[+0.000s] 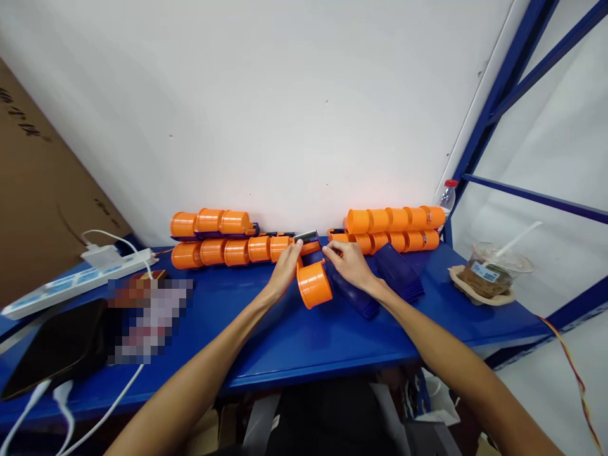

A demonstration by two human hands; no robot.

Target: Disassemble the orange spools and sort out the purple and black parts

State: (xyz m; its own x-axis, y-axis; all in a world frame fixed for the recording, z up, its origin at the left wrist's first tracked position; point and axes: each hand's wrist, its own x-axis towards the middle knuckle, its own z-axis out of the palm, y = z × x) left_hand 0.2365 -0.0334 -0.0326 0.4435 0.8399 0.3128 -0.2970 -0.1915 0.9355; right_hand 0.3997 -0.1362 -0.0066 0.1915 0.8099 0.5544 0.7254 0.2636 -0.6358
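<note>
Above the middle of the table, my left hand [284, 272] is closed around the side of a dark blue plastic strip [311, 258] with an orange cup-shaped part [315, 286] hanging from it. The cup tilts down toward me, and a black, shiny end shows beyond my left thumb. At the strip's right edge, the thumb and fingers of my right hand [350, 263] are pinched together; anything between them is too small to make out. Dark blue flat panels [399, 272] lie fanned in stacks under and beside my right wrist.
Rows of orange cups [213, 252] line the wall at left, and more orange cups [396, 220] are stacked at right. A drink cup [494, 269] with a straw sits in a carton holder. A power strip [80, 282] and a black device [61, 348] with cables lie left.
</note>
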